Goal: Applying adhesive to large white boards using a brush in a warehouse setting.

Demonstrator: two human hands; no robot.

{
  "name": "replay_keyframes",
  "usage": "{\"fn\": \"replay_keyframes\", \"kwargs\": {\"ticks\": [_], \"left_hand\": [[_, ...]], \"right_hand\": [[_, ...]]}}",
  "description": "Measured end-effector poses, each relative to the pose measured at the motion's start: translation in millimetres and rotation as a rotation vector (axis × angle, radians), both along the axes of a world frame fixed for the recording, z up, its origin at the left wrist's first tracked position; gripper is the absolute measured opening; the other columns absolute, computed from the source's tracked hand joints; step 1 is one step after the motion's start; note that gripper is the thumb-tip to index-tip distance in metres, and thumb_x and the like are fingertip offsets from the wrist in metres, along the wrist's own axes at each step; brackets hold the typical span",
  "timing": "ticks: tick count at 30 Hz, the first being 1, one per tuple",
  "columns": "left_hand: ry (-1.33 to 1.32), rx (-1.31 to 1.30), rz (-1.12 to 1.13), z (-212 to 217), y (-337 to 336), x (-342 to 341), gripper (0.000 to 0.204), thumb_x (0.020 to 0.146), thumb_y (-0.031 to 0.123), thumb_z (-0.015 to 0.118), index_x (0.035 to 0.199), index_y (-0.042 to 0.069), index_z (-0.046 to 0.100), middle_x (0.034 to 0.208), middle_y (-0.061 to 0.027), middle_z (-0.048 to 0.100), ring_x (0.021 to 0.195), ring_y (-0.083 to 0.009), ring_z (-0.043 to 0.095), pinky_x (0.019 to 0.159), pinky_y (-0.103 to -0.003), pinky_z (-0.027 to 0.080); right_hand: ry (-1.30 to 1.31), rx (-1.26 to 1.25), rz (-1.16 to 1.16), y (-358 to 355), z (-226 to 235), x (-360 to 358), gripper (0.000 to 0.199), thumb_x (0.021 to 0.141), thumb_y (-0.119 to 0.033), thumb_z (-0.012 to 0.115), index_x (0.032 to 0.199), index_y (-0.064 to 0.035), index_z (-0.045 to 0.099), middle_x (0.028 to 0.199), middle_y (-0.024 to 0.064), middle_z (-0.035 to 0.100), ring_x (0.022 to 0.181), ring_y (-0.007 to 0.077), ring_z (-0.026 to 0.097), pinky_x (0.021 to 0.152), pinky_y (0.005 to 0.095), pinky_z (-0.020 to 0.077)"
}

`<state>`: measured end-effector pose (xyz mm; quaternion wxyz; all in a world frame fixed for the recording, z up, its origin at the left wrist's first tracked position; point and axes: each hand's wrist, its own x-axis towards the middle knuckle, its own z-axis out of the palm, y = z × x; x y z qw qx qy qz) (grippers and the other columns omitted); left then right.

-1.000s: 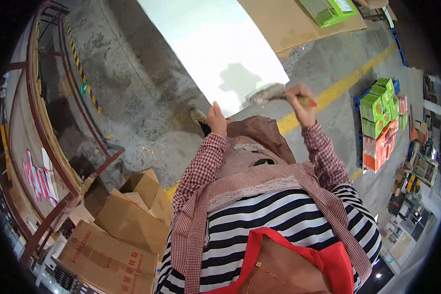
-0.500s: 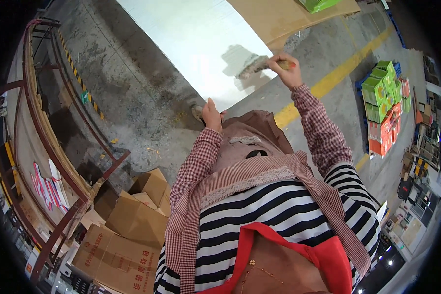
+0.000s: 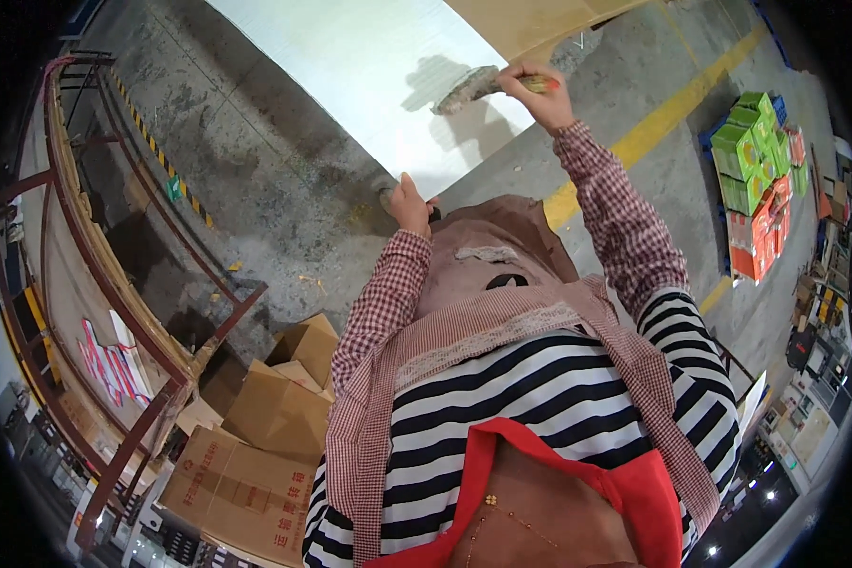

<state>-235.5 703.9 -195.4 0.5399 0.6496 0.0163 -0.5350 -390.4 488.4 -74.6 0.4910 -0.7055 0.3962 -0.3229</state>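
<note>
My right hand (image 3: 540, 95) at upper centre of frame, grip clenched on brush (image 3: 473, 87); bristles now over white board (image 3: 369, 66), higher and further onto it than half second ago, when they sat near its lower edge. My left hand (image 3: 409, 204) at frame centre, grip closed on board's lower edge, same spot as before. Cardboard boxes (image 3: 275, 407) lower left, green and red cartons (image 3: 762, 170) right, unmoved.

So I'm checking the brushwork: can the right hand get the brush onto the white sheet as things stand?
Probably yes: the right hand holds the brush with its bristles over the white sheet, and nothing lies between them.
</note>
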Motion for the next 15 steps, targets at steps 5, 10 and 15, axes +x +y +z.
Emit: {"fn": "replay_keyframes", "kwargs": {"ticks": [5,10,15], "left_hand": [[-0.021,0.037,0.031,9,-2,-1,0.042,0.103,0.035,0.034,0.095,-0.001,0.055,0.072,-0.0073,0.059,0.050,-0.0130,0.053,0.043,-0.027,0.040],[-0.029,0.060,0.066,6,0,0,0.043,0.103,0.036,0.033,0.098,-0.001,0.055,0.071,-0.0072,0.059,0.049,-0.0129,0.051,0.043,-0.027,0.040],[-0.086,0.056,0.055,10,0,-2,0.045,0.103,0.036,0.035,0.097,-0.003,0.055,0.073,-0.0087,0.060,0.051,-0.0137,0.055,0.043,-0.026,0.041]], "right_hand": [[0.090,0.027,0.008,20,-13,-37,0.017,0.080,-0.014,0.071,0.079,0.0006,0.063,0.073,0.0012,0.061,0.072,0.0090,0.055,0.066,0.0243,0.0454],[0.138,-0.050,-0.041,63,2,-84,0.014,0.080,-0.009,0.069,0.076,0.0014,0.060,0.074,0.0023,0.057,0.070,0.0091,0.052,0.064,0.0248,0.0437],[0.005,-0.100,-0.096,84,32,-58,0.009,0.079,-0.002,0.068,0.076,0.0015,0.060,0.075,0.0049,0.060,0.070,0.0118,0.055,0.065,0.0257,0.0442]]}}
